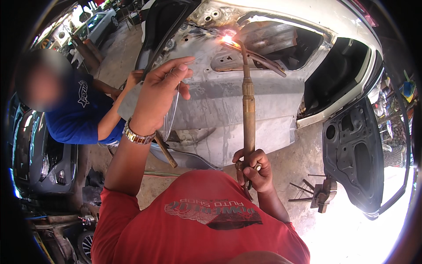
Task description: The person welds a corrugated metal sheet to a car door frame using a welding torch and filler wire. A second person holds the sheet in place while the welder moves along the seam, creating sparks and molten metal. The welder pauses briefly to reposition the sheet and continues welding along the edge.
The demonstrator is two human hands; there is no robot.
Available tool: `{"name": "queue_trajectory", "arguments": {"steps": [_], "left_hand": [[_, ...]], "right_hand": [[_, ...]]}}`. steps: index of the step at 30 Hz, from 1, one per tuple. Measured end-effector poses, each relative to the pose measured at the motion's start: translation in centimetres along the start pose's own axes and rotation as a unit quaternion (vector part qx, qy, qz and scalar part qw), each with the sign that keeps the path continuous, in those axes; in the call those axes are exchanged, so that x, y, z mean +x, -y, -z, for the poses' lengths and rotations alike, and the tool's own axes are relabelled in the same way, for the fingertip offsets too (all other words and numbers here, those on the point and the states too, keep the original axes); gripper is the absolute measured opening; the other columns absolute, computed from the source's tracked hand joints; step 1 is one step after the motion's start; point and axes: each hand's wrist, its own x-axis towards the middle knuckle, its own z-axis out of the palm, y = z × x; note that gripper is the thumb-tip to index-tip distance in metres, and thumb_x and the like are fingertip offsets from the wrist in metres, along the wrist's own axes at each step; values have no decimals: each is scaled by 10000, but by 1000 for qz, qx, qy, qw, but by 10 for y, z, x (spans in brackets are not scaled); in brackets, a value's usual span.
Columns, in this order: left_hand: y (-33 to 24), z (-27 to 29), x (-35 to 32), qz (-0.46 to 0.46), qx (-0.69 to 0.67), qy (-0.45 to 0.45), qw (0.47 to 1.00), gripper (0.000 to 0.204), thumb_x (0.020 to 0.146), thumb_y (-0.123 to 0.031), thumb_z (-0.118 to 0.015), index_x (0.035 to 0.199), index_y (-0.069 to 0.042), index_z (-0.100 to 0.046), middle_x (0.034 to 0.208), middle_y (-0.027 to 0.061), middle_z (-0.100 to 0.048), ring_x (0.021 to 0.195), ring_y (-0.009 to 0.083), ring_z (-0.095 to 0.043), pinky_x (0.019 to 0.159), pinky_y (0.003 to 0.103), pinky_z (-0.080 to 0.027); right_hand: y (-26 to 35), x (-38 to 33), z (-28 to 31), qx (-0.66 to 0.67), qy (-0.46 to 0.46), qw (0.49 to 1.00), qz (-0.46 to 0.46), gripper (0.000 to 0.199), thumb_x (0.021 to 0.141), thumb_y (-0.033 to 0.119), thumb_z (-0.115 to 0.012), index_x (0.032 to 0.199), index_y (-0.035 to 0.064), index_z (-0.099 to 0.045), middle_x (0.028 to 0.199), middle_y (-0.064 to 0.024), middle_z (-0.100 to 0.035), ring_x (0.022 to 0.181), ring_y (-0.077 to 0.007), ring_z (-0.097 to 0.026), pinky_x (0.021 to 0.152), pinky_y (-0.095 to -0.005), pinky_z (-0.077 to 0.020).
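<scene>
My right hand (256, 169) grips the lower end of a brass gas welding torch (249, 116), fingers around its valve knobs. The torch points away from me, and its bent tip ends at a bright orange-white flame (227, 39) against the bare metal of a car body. My left hand (169, 83) pinches a thin welding wire between thumb and fingers; its faint end reaches toward the flame. A bent length of the welding wire (170, 115) hangs below that palm. Beside the flame, a curved metal strip (268, 64) crosses the panel opening.
The grey, sanded car panel (211, 110) spans the space ahead. At left, a person in a blue shirt (88, 110) has a hand by the panel's edge. A dark detached door (354, 154) stands at right, near a metal vise (323, 193). A hammer-like handle (165, 150) shows below my left wrist.
</scene>
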Motion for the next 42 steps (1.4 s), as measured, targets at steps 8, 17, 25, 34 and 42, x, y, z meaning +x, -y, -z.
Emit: {"name": "queue_trajectory", "arguments": {"steps": [8, 17, 25, 34, 42], "left_hand": [[-3, 1, -1, -1, 0, -2, 1000, 413, 1089, -316, -633, 1396, -45, -690, 1136, 164, -698, 687, 101, -615, 916, 346, -588], [1, 3, -2, 3, -19, -1, 1000, 423, 1085, -334, -641, 1398, -53, -692, 1118, 153, -702, 691, 110, -618, 911, 339, -586], [3, 2, 0, -1, -14, 6, 1000, 419, 1085, -334, -640, 1398, -60, -694, 1129, 147, -703, 697, 114, -620, 893, 327, -582], [4, 3, 2, -2, -7, 9, 1000, 431, 1079, -356, -646, 1392, -63, -699, 1136, 140, -705, 695, 109, -620, 886, 323, -576], [4, 3, 2, -3, -16, 13, 1000, 420, 1082, -348, -644, 1390, -69, -701, 1127, 128, -713, 701, 106, -623, 852, 306, -566]], "right_hand": [[-1, 2, 1, -3, 6, 1000, 5, 149, 1025, -42, -531, 1074, 71, -447, 1219, -337, -575, 612, -83, -659, 558, -222, -564], [-2, 0, 0, -11, -5, 1000, 2, 153, 1019, -49, -524, 1071, 68, -439, 1210, -330, -581, 612, -87, -671, 549, -217, -572], [-1, 0, 0, -15, 0, 1000, 1, 146, 1018, -47, -522, 1067, 64, -441, 1216, -336, -576, 606, -86, -668, 545, -218, -577], [-2, 0, 1, -9, -4, 1000, 1, 145, 1017, -49, -529, 1062, 61, -444, 1212, -328, -579, 609, -93, -669, 543, -223, -579], [-1, 0, 1, -11, 1, 1000, 1, 153, 1016, -54, -529, 1054, 64, -440, 1221, -323, -579, 610, -97, -669, 535, -224, -571]]}}
